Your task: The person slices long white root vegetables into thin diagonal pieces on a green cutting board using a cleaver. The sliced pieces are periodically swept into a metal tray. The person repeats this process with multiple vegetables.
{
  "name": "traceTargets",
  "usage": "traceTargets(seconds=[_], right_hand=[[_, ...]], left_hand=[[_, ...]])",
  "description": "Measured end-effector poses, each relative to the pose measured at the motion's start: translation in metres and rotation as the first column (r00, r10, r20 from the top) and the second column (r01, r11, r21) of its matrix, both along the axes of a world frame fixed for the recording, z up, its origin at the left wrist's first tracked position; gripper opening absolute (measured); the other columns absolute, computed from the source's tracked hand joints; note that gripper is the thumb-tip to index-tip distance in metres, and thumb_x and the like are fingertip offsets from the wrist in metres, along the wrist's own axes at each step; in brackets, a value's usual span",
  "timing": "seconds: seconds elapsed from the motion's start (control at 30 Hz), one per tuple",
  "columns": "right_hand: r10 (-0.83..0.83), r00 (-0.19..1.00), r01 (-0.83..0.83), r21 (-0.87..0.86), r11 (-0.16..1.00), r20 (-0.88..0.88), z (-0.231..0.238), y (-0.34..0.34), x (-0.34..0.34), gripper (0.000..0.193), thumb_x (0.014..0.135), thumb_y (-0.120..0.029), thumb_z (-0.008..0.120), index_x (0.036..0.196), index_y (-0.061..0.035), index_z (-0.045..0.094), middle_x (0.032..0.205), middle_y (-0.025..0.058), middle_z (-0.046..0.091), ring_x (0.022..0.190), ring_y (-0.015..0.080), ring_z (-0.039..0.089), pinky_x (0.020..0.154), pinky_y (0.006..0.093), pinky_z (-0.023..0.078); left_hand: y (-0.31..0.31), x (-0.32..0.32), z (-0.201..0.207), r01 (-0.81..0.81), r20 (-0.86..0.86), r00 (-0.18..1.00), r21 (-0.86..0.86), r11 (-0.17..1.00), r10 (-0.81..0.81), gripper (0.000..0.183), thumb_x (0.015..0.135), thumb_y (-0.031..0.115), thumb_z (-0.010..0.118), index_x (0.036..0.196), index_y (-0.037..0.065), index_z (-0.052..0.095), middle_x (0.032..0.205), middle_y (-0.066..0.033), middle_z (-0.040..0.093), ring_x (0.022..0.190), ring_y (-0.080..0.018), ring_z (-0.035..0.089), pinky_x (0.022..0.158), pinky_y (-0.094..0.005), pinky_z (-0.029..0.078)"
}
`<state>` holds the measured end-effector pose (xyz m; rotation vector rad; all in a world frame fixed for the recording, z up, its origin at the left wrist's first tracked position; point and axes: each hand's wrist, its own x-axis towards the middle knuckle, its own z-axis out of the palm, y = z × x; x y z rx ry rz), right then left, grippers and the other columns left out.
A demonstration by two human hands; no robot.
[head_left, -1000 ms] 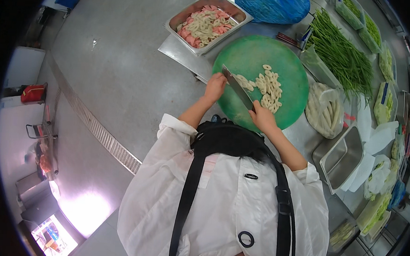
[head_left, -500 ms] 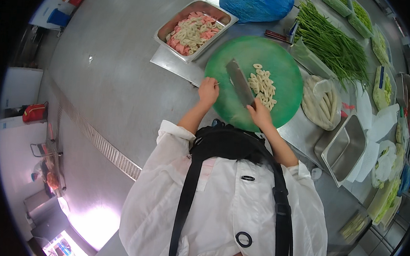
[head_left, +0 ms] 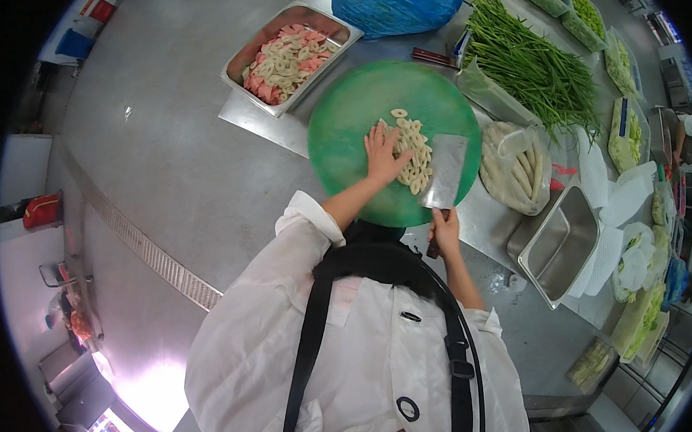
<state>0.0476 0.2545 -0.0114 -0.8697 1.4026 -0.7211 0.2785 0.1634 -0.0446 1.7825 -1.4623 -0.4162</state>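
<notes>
A round green cutting board (head_left: 353, 98) lies in front of me with a pile of pale, ring-shaped slices (head_left: 415, 145) on it. My left hand (head_left: 383, 156) rests at the left side of the pile, fingers spread and touching the slices. My right hand (head_left: 445, 228) grips the dark handle of a cleaver (head_left: 447, 171). Its broad blade lies to the right of the pile, turned nearly flat toward the board. Beyond the board at the left, a steel pan (head_left: 238, 65) holds more pale rings (head_left: 286, 60) mixed with pink pieces (head_left: 268, 91).
Right of the board are a clear bag of long pale sticks (head_left: 515, 167) and a steel pan (head_left: 559, 253). Beyond lie long green stalks (head_left: 529, 65), a dark-handled knife (head_left: 433, 57) and a blue bag (head_left: 394, 9). Tubs of chopped greens (head_left: 624, 138) line the far right.
My left hand has moved right from the board's left edge onto the slices, its fingers now spread. The cleaver has passed from the left of the pile to its right, still in my right hand.
</notes>
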Motion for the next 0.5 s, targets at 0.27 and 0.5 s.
traceTargets(seconds=[0.27, 0.5], right_hand=[[0.055, 0.973, -0.081, 0.105, 0.991, 0.223, 0.002, -0.017, 0.09, 0.024, 0.093, -0.02, 0.061, 0.096, -0.0116, 0.039, 0.059, 0.0017, 0.047, 0.038, 0.0133, 0.047, 0.033, 0.0287, 0.038], [0.052, 0.955, -0.103, 0.162, 0.981, 0.291, 0.048, -0.029, 0.121, 0.02, 0.093, -0.017, 0.06, 0.1, -0.0135, 0.041, 0.059, 0.0018, 0.046, 0.038, 0.0149, 0.046, 0.033, 0.0304, 0.038]], left_hand=[[-0.004, -0.007, 0.018, -0.054, -0.068, 0.996, -0.059, 0.997, 0.05, 0.067, 0.073, 0.04, 0.075, 0.128, 0.009, 0.055, 0.145, -0.0229, 0.035, 0.135, -0.041, 0.03, 0.111, -0.0503, 0.024], [-0.013, 0.026, 0.052, -0.051, -0.203, 0.979, -0.133, 0.99, 0.024, 0.061, 0.071, 0.03, 0.077, 0.124, 0.008, 0.058, 0.143, -0.0224, 0.038, 0.132, -0.0407, 0.036, 0.109, -0.0467, 0.032]])
